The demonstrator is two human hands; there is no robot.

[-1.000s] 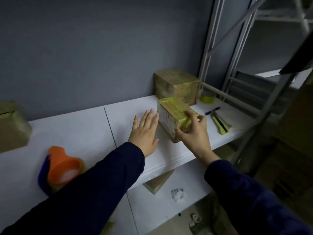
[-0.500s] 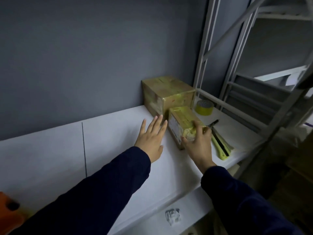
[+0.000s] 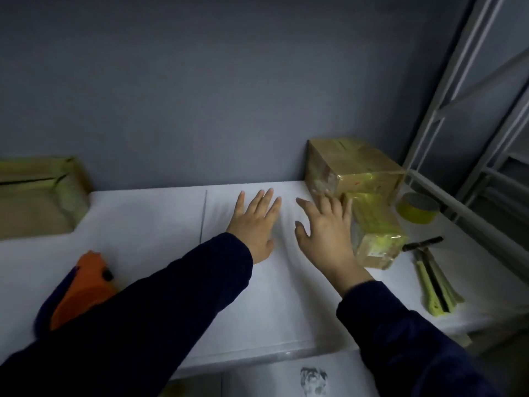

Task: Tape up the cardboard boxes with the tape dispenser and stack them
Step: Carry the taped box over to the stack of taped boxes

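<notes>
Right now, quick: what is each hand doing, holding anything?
Left hand: open, fingers spread over the white shelf, holding nothing.
Right hand: open, fingers spread, beside the small taped box, holding nothing.

Single head-worn view, wide-angle, aimed forward and down from above person's arms. White tabletop (image 3: 143, 224) fills middle band, close under camera. Grey wall (image 3: 200, 81) takes upper half, faced nearly square. Both sleeves (image 3: 171, 296) enter from lower edge. Left hand (image 3: 254, 222) and right hand (image 3: 323, 233) sit near centre. Metal rack (image 3: 435, 116) slants along right edge of frame.
</notes>
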